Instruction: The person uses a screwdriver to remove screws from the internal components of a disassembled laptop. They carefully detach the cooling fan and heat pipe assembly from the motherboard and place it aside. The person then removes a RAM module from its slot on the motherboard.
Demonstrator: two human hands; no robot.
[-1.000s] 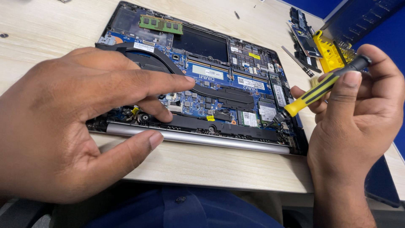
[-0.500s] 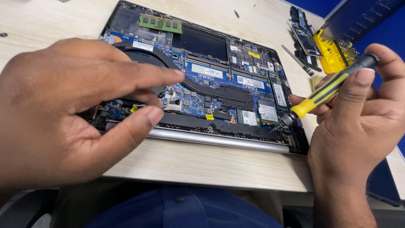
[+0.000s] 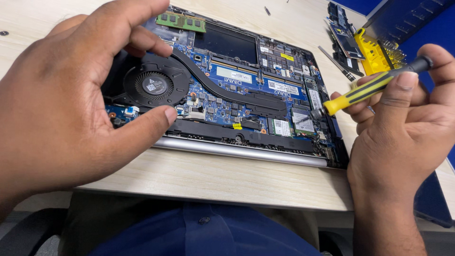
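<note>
Laptop internals lay exposed on the pale wooden table, the base open and its hinge bar turned toward the person. At the left, the left hand was spread above the round black cooling fan, thumb tip set at the near edge of the board just beside the fan and fingers arched over it, nothing clasped in it. Past the curved heat pipe and the blue memory slots, a green memory module sat at the far edge. At the right, the right hand was closed around a yellow-and-black screwdriver, its tip resting near a small card at the board's right side. Good work here would probably be served by a square, fully seated tip and light pressure, the base being steadied meanwhile. A yellow bit holder stood beyond.
</note>
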